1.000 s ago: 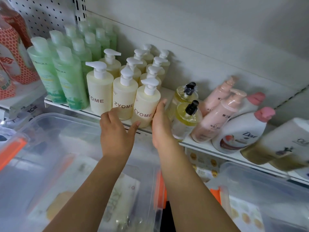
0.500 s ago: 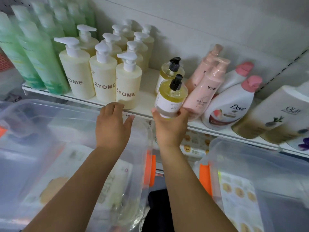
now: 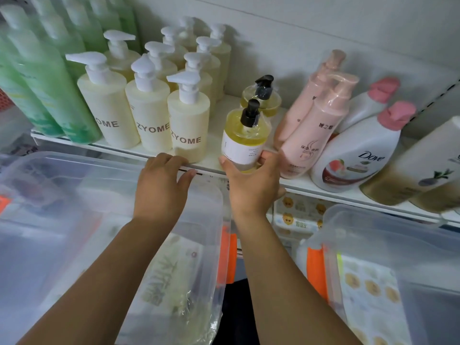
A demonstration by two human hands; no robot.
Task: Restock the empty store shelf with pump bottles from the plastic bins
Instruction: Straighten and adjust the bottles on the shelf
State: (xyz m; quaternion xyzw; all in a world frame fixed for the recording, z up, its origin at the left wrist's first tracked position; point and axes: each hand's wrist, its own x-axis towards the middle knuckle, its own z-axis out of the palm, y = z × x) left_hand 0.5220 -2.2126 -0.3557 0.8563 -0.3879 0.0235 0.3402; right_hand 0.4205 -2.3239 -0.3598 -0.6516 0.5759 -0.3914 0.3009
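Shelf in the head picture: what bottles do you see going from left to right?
Green bottles → cream ZYOME bottles → yellow bottle in the right hand → pink bottles → white Dove bottle → brown-bottomed bottles.

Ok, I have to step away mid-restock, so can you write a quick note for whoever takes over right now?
Left hand open, fingers resting on the shelf front edge by the front ZYOME bottle.
Right hand grips the base of a yellow black-pump bottle at the shelf front; whether it stands on the shelf is hidden.
Done: another yellow bottle stands behind it, ZYOME rows left, pink bottles right.
Left: seat and release this bottle, then check the clear bins below; no pump bottles plainly visible in them.
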